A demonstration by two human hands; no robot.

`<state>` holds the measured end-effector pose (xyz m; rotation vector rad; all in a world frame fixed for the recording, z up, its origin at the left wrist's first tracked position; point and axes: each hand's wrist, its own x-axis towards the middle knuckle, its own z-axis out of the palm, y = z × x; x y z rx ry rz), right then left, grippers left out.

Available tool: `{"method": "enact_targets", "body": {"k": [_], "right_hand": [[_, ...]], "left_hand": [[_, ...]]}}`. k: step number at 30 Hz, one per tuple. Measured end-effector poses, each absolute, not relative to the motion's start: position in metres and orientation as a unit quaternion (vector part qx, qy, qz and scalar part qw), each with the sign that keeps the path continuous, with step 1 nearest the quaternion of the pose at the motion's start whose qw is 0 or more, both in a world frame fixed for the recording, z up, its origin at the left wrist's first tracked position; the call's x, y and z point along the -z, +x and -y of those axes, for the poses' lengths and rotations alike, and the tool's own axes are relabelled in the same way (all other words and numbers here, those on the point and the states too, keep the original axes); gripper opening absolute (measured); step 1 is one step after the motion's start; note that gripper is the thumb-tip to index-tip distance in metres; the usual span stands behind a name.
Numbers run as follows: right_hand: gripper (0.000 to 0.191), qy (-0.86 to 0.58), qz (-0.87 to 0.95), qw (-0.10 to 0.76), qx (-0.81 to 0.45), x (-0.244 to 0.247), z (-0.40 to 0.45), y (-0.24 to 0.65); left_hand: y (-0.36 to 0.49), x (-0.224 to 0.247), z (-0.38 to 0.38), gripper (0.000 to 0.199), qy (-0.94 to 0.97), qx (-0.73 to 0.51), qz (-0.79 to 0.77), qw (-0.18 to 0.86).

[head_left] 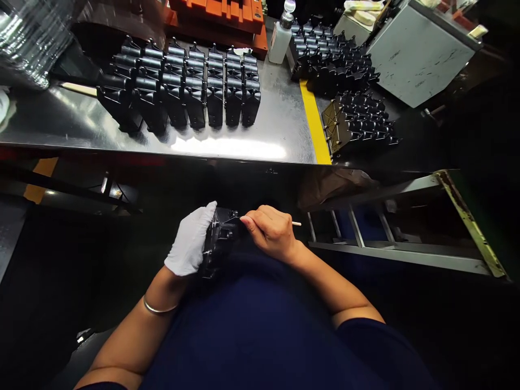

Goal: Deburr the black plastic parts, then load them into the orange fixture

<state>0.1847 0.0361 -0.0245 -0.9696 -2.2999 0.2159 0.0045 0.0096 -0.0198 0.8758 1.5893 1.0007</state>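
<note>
Grip of left hand (pixel 189 238), white-gloved, closed firmly around black molded part (pixel 219 244), holding steady. Grip of right hand (pixel 270 230) pinched on thin white stick (pixel 296 222), fingertips close beside part.

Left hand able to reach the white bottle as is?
Probably not yet: the gloved left hand is holding a black part, and the white bottle stands at the far edge of the steel table. Bare steel beside the rows of black parts looks free.

black ribbed plastic housing (pixel 219 244) | tilted on edge | likely swab stick (pixel 296 223) | white, thin
</note>
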Motion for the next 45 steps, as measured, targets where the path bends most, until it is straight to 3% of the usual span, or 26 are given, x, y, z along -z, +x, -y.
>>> {"method": "enact_targets", "body": {"k": [11, 18, 21, 24, 32, 36, 40, 45], "right_hand": [[0.031, -0.338, 0.870, 0.334, -0.133, 0.031, -0.033, 0.184], [0.033, -0.269, 0.850, 0.331, -0.309, 0.022, -0.037, 0.188], [0.032, -0.305, 0.847, 0.341, -0.270, 0.019, -0.036, 0.189], [0.032, -0.316, 0.853, 0.314, -0.272, 0.015, -0.034, 0.189], [0.039, -0.279, 0.831, 0.202, -0.436, -0.004, -0.040, 0.199], [0.041, -0.172, 0.802, 0.214, -0.531, -0.004, -0.043, 0.204], [0.045, -0.201, 0.840, 0.301, -0.404, 0.002, -0.038, 0.199], [0.055, -0.217, 0.910, 0.287, -0.208, 0.007, -0.034, 0.191]], "left_hand": [[0.003, 0.028, -0.004, 0.036, 0.366, -0.402, -0.673, 0.502], [0.005, 0.026, 0.000, 0.036, 0.335, -0.429, -0.668, 0.507], [0.007, 0.020, 0.001, 0.032, 0.340, -0.444, -0.680, 0.474], [0.007, 0.016, 0.002, 0.031, 0.340, -0.449, -0.688, 0.457], [0.012, 0.015, 0.007, 0.027, 0.293, -0.495, -0.686, 0.445], [0.014, 0.019, 0.009, 0.029, 0.304, -0.525, -0.678, 0.415], [0.013, 0.023, 0.009, 0.028, 0.298, -0.550, -0.669, 0.401], [0.013, 0.025, 0.010, 0.028, 0.307, -0.546, -0.672, 0.394]]}}
